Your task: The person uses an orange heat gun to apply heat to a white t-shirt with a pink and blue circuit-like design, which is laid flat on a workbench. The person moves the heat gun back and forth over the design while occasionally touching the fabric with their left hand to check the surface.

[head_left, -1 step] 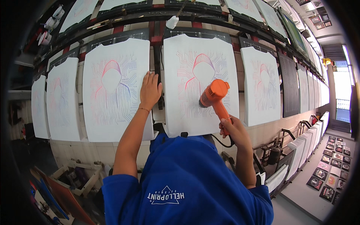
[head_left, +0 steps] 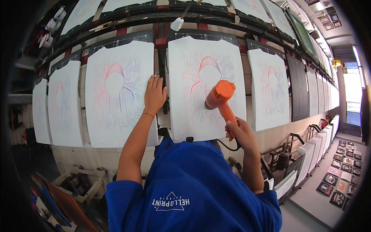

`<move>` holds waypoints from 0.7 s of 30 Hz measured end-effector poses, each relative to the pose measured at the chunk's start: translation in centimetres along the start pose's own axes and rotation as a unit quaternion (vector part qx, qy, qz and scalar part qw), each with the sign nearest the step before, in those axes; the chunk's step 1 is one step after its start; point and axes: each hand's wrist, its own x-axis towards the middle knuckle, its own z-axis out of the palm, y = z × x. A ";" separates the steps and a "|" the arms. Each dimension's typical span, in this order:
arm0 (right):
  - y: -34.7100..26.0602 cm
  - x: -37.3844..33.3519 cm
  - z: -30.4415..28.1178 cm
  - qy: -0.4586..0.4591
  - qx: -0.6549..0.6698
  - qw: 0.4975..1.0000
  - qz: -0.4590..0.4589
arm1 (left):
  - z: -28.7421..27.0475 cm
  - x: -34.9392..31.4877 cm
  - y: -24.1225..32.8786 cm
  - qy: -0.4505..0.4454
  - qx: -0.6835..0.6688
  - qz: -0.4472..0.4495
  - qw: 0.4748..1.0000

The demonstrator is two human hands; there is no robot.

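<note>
Head view: grasping orange blower (head_left: 222, 92) with right grip (head_left: 240, 131), nothing with left grip (head_left: 155, 94);
could scorch printed shirt (head_left: 193, 112) by lingering close.

Orange heat gun (head_left: 223, 92) tilts, dark nozzle (head_left: 209, 103) pointing down at white shirt (head_left: 195, 96) | Shirt lies flat, pink-to-blue hooded figure (head_left: 210, 69) printed amid circuit-like lines | Matching shirt (head_left: 115, 89) flat alongside, left

A shirt (head_left: 195, 92) lay on a board (head_left: 228, 38), nearest the person, with one shirt (head_left: 116, 100) to its left and another (head_left: 268, 92) to its right. The heat gun (head_left: 223, 94) was above the middle one, its handle in the right hand (head_left: 240, 132). The left hand (head_left: 155, 94) rested at the left shirt's right edge. Pots (head_left: 53, 25) stood far left, a crate (head_left: 95, 188) near left.
</note>
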 end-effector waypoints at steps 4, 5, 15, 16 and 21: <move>-2.0 3.3 0.2 0.006 -0.004 1.000 -0.026 | 0.4 0.4 0.9 0.015 -0.029 -0.031 0.999; -2.4 4.2 0.3 0.008 0.001 0.999 -0.031 | 0.5 0.6 1.3 0.028 -0.029 -0.036 0.999; -2.5 3.4 -1.0 0.026 -0.008 1.000 0.002 | 5.0 5.2 7.6 -0.013 -0.050 0.019 0.999; -2.4 2.6 -1.2 0.020 -0.002 1.000 0.012 | 5.2 5.1 7.8 -0.017 -0.046 0.025 0.998; -2.2 2.9 -1.4 0.030 0.025 0.999 -0.018 | 4.9 2.4 10.0 -0.050 -0.047 0.062 0.996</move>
